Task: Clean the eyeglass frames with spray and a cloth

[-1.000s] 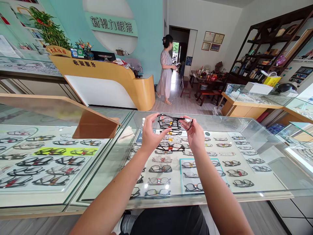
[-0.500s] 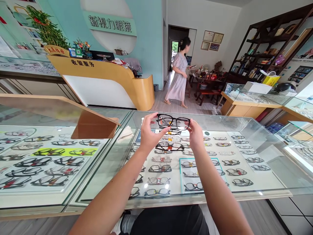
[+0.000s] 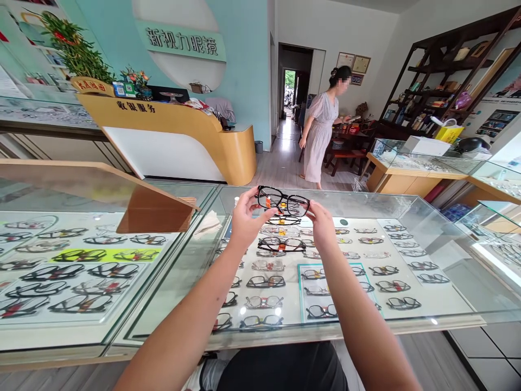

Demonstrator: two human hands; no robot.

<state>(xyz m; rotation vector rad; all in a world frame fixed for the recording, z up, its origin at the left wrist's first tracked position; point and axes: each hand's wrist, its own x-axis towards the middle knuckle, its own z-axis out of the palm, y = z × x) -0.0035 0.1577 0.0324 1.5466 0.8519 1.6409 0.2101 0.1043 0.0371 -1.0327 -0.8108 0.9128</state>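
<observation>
Between my two hands a pair of black-framed eyeglasses (image 3: 284, 200) is held up above the glass showcase, tilted down toward the right. My left hand (image 3: 247, 217) grips its left side, thumb stretched along below the lens. At the other end, my right hand (image 3: 322, 221) has its fingers closed on the right side of the frame. Below, another black pair of eyeglasses (image 3: 281, 244) shows near the upper middle of the showcase (image 3: 175, 304). Rows of spectacle frames lie under the glass around it.
A brown slanted stand (image 3: 157, 214) and a crumpled pale cloth (image 3: 207, 224) lie on the glass to the left. Beyond are a yellow-and-white counter (image 3: 163, 146), a walking person (image 3: 323, 130) in a pale dress, and another showcase (image 3: 415, 174) at right.
The eyeglasses have tilted, their right end lower, and shifted slightly left with both hands. The person in the background has walked to the right and nearer.
</observation>
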